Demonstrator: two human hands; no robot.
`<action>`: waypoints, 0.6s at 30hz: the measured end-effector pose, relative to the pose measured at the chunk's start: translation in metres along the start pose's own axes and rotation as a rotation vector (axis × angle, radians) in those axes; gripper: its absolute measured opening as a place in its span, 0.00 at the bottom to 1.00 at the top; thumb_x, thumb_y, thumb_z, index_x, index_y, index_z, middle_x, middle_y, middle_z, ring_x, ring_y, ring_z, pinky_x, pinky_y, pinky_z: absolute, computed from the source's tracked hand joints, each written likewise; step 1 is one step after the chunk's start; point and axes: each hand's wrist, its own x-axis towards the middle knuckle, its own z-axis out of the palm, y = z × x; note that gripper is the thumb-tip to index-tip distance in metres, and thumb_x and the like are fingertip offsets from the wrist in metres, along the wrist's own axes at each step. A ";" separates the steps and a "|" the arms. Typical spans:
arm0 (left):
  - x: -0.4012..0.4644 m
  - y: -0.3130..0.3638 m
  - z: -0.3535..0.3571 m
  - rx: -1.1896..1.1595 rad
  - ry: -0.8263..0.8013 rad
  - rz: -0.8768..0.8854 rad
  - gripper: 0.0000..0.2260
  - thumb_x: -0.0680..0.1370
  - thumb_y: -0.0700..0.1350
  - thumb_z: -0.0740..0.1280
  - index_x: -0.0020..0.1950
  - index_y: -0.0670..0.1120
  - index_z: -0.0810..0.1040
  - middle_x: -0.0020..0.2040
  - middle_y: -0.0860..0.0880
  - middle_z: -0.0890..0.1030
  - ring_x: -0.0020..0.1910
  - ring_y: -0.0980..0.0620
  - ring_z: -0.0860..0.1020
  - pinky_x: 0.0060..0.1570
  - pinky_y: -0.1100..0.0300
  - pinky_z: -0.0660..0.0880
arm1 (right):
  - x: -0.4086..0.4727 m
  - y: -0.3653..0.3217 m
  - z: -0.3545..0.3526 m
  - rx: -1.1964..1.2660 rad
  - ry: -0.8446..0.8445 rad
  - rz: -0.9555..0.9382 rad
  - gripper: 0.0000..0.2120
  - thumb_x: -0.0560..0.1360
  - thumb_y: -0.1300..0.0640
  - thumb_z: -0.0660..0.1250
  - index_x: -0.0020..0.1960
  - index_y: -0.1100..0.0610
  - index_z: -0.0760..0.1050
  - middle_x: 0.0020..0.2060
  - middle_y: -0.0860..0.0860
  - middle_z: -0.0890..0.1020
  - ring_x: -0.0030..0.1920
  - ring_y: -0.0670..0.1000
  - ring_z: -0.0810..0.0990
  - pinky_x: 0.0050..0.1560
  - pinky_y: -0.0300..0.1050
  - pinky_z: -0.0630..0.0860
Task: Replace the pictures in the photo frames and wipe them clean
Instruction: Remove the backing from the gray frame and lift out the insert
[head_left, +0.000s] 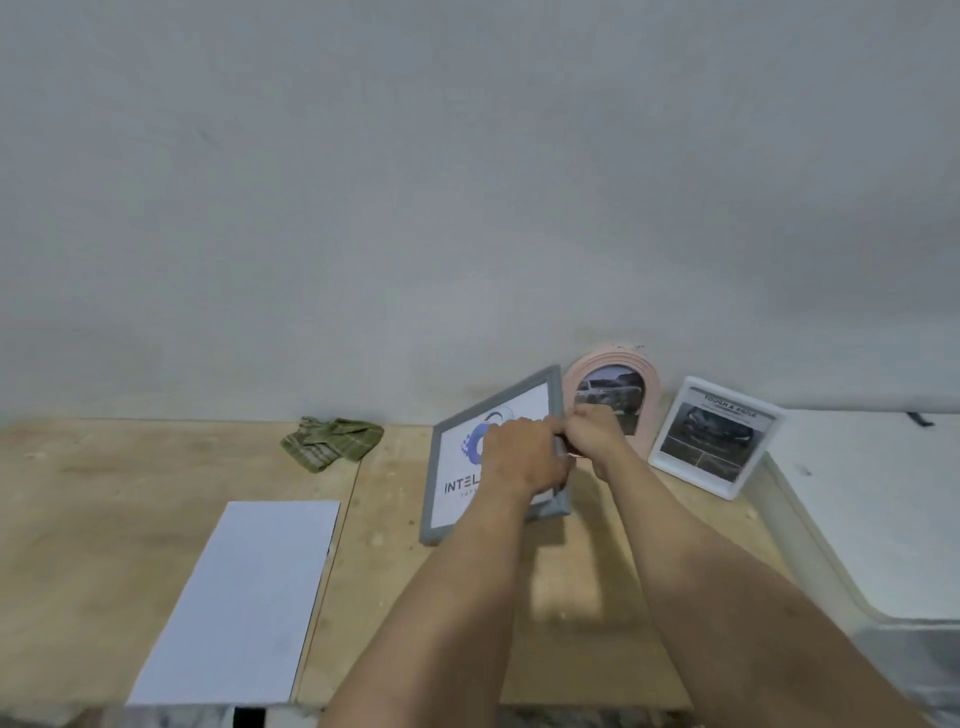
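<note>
Gripping grey frame (496, 457), logo print inside; seemingly both hands.

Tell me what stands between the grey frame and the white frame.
The pink arched frame stands between the grey frame and the white frame, against the wall, in the head view. The right hand covers its lower left part.
</note>
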 end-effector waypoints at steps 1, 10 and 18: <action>-0.007 0.009 -0.001 0.036 0.030 -0.024 0.15 0.77 0.54 0.65 0.56 0.44 0.77 0.53 0.44 0.83 0.54 0.42 0.80 0.50 0.52 0.69 | -0.007 -0.004 0.002 -0.047 0.024 -0.037 0.12 0.66 0.64 0.68 0.26 0.58 0.70 0.25 0.54 0.73 0.30 0.55 0.71 0.30 0.44 0.67; -0.043 -0.019 -0.045 -0.456 0.199 -0.492 0.13 0.79 0.47 0.65 0.58 0.41 0.78 0.58 0.41 0.81 0.58 0.38 0.79 0.53 0.53 0.75 | -0.058 -0.035 0.004 0.016 -0.292 -0.074 0.11 0.74 0.46 0.67 0.50 0.54 0.79 0.43 0.51 0.81 0.41 0.51 0.77 0.44 0.45 0.68; -0.079 -0.135 -0.041 -1.154 -0.002 -0.553 0.05 0.78 0.36 0.66 0.50 0.37 0.81 0.43 0.42 0.83 0.37 0.46 0.80 0.36 0.57 0.76 | -0.048 0.076 -0.025 -0.112 -0.065 0.304 0.25 0.83 0.49 0.51 0.73 0.65 0.62 0.71 0.60 0.67 0.68 0.62 0.69 0.69 0.52 0.64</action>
